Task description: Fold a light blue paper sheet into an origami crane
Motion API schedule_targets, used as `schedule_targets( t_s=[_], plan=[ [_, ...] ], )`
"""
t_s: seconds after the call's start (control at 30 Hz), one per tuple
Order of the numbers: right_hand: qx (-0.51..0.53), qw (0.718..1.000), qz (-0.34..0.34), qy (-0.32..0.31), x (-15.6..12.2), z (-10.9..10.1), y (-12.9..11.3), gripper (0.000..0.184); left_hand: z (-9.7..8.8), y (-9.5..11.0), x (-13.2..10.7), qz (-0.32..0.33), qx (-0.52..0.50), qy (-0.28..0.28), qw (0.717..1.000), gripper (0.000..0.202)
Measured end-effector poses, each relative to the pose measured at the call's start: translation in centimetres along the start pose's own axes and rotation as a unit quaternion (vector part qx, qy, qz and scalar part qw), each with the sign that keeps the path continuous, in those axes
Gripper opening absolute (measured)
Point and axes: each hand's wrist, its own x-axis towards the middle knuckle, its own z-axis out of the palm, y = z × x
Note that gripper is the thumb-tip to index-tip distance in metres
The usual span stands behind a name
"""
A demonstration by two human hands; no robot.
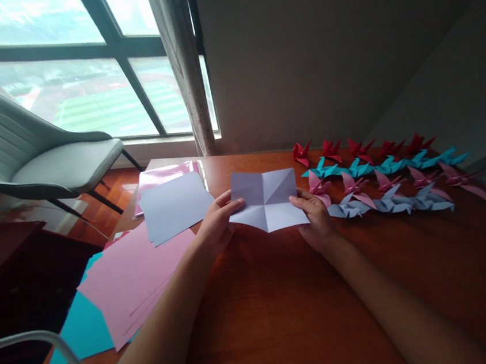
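Observation:
A pale lavender sheet of origami paper (248,190) is spread between my hands above the table, with creases crossing at its middle and one diagonal crease at upper right. My left hand (219,222) pinches its left edge, thumb on top. At the right edge, my right hand (317,216) grips the paper the same way. Just beyond the right hand stand folded paper cranes in rows: lavender (350,208), pink (356,186), blue (357,167) and red (360,149).
Left of my hands lie lavender sheets (176,206), pink sheets (135,274) and blue sheets (82,326), near a shiny pink packet (162,179). The wooden table (278,317) ends at a wall behind. A grey chair (62,160) stands by the window at left.

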Motion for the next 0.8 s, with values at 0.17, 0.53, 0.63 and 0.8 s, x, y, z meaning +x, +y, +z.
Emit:
schedule_targets(
  t_s=[0.17, 0.53, 0.63, 0.8],
  plan=[
    [0.046, 0.999, 0.016, 0.000, 0.26, -0.26, 0.26, 0.016, 0.03, -0.02, 0.21, -0.004, -0.036, 0.014, 0.999, 0.027],
    [0.127, 0.991, 0.019, -0.026, -0.07, 0.12, 0.08, 0.009, 0.14, -0.22, 0.19, -0.013, -0.069, -0.050, 0.996, 0.014],
    [0.114, 0.992, 0.010, -0.048, -0.25, 0.25, 0.02, 0.015, 0.07, -0.29, 0.15, -0.019, -0.071, -0.077, 0.994, 0.019],
    [0.100, 0.992, 0.012, -0.079, -0.36, 0.28, -0.04, 0.022, 0.21, -0.31, 0.06, -0.017, -0.066, -0.098, 0.993, 0.024]
  ],
)
